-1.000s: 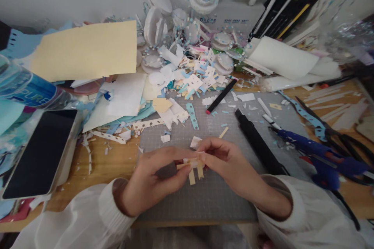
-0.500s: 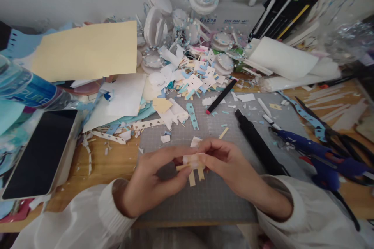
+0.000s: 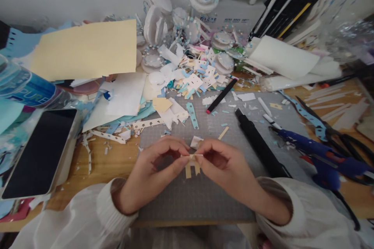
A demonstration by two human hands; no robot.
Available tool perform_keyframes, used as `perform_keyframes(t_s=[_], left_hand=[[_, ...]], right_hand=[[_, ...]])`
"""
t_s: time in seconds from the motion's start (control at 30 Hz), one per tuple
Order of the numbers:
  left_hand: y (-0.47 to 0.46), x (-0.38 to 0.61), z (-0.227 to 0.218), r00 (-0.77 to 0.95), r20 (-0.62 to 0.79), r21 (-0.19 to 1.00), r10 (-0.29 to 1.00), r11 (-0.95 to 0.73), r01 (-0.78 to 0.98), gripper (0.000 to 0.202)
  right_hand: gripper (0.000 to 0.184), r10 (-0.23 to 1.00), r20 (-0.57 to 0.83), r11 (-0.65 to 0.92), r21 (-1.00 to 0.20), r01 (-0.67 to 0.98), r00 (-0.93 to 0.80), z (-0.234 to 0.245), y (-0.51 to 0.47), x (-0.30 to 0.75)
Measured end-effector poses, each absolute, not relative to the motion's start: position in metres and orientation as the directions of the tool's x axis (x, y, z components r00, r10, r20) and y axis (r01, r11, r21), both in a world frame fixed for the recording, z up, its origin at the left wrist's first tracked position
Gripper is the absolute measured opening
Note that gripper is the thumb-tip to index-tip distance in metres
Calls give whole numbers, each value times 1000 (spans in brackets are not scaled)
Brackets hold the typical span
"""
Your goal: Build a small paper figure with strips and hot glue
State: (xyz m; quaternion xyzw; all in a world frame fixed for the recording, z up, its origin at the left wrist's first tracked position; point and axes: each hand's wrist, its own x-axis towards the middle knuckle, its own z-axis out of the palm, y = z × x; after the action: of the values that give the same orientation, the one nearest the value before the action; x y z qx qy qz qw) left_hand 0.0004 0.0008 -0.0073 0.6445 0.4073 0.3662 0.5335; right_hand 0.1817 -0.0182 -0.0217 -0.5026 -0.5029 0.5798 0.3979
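Thumb and fingers of my left hand pinch the left end of a small cream paper cutout. My right hand pinches its right end, so the piece is stretched level between both hands. Two narrow paper strips hang down from it; its upper face is seen almost edge-on. Just behind the fingertips lies a small white paper piece on the grey cutting mat. A thin cream strip rests on the mat beyond my right hand.
To the right are a black tube-shaped tool, a blue glue gun and scissors. A red-tipped black marker lies near a heap of paper cutouts. At left sit a phone and a water bottle.
The cream cutout has tipped from showing its white-and-cream face to nearly edge-on. My left hand's fingers have risen and now pinch its left end.
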Motion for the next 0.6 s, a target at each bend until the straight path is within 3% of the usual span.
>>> perform_keyframes(t_s=[0.37, 0.5, 0.6], left_hand=[[0, 0, -8, 428, -37, 985, 903, -39, 167, 10], [-2, 1, -8, 452, -69, 998, 889, 57, 39, 9], [-2, 3, -8, 421, -31, 1000, 907, 29, 10, 17]], right_hand=[[7, 976, -106, -80, -987, 140, -188, -20, -19, 182], [8, 977, -108, -91, -991, 99, -183, -20, -18, 182], [11, 975, -122, -114, -992, 50, -187, -20, -16, 181]])
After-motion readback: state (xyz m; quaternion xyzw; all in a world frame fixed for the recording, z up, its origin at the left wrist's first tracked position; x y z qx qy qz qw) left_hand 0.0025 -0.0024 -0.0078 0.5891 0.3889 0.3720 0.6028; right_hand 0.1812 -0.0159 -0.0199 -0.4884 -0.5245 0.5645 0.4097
